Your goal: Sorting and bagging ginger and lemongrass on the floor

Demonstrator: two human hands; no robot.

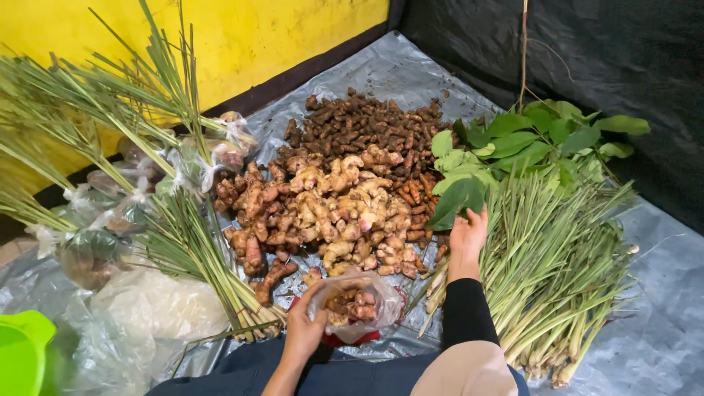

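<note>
My left hand (304, 330) grips the rim of a clear plastic bag (375, 306) that holds several pieces of ginger root. The bag rests near my lap at the bottom centre. My right hand (468, 238) reaches forward, fingers apart, touching a large green leaf (458, 199) at the right edge of the ginger pile (330, 213). It holds nothing that I can see. Behind the pale ginger lies a heap of darker small roots (363, 125) and some orange ones (416, 192).
Lemongrass stalks (557, 279) lie in a bundle at the right, and another bundle (169, 220) at the left. Leafy green sprigs (535, 136) sit at the back right. Tied plastic bags (95, 249) lie at the left. A green tub (22, 352) is at the bottom left. Grey plastic sheeting (660, 315) covers the ground.
</note>
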